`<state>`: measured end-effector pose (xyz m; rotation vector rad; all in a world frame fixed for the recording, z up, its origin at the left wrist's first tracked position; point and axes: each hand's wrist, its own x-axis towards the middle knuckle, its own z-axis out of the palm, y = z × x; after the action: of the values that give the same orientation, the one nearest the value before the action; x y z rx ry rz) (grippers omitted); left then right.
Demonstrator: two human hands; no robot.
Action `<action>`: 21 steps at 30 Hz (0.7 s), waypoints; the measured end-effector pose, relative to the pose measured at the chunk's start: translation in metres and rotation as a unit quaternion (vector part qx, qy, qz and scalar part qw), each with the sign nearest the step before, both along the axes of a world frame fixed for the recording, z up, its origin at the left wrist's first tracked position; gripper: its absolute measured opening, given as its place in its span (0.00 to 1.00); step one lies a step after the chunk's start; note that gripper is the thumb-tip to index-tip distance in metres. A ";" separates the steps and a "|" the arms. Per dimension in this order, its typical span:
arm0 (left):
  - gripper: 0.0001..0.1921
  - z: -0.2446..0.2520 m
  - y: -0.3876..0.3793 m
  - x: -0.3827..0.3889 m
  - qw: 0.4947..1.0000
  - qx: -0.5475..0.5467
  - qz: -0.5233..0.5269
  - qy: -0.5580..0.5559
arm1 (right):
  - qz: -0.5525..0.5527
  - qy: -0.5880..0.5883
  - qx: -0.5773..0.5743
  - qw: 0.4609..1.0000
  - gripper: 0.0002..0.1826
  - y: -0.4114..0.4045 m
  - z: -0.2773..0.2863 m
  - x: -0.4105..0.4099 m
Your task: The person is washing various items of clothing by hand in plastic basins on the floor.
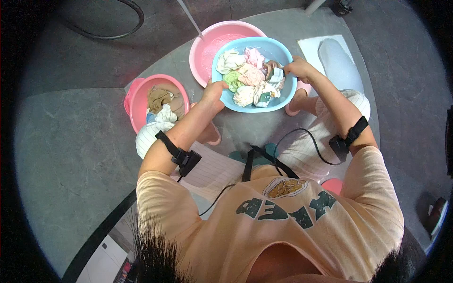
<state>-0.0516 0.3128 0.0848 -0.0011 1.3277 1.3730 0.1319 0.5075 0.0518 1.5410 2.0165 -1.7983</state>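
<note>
A light blue plastic basin [254, 109] is held between my two hands, overlapping the near right part of a larger pink basin [196, 56]. My left hand [214, 94] grips its left rim, thumb over the edge; my right hand [299, 69] grips the right rim. Inside the blue basin lie several wrung or balled clothes: white [230, 61], green [233, 80], pink [252, 76] and patterned ones, with a little water at the far side. A thin stream, seemingly water, reaches into the pink basin, whose water surface is rippled.
At the left, a smaller pink tub [133, 106] holds brown and white clothes [166, 114]. A translucent bluish object [336, 58] lies on a white board [307, 46] at the right. A black hose [140, 17] curves at the upper left. A shoe [438, 215] stands far right.
</note>
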 end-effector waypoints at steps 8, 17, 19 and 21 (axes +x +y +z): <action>0.26 -0.018 -0.002 -0.017 1.000 0.002 0.005 0.009 | 0.004 0.006 -0.001 1.000 0.16 -0.010 0.023 -0.012; 0.27 0.013 0.003 -0.008 0.998 0.055 -0.016 0.014 | 0.068 0.129 -0.185 0.972 0.26 -0.005 0.061 0.024; 0.25 0.051 0.011 0.017 0.998 -0.022 0.006 0.059 | 0.019 0.137 -0.180 0.974 0.27 -0.003 0.059 0.036; 0.23 0.043 0.010 0.020 0.998 -0.016 0.004 0.067 | 0.011 0.148 -0.153 0.977 0.26 0.003 0.061 0.050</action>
<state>-0.0315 0.3228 0.1273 0.0647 1.4616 1.3778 0.1816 0.5105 0.1133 1.2217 1.7329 -2.3143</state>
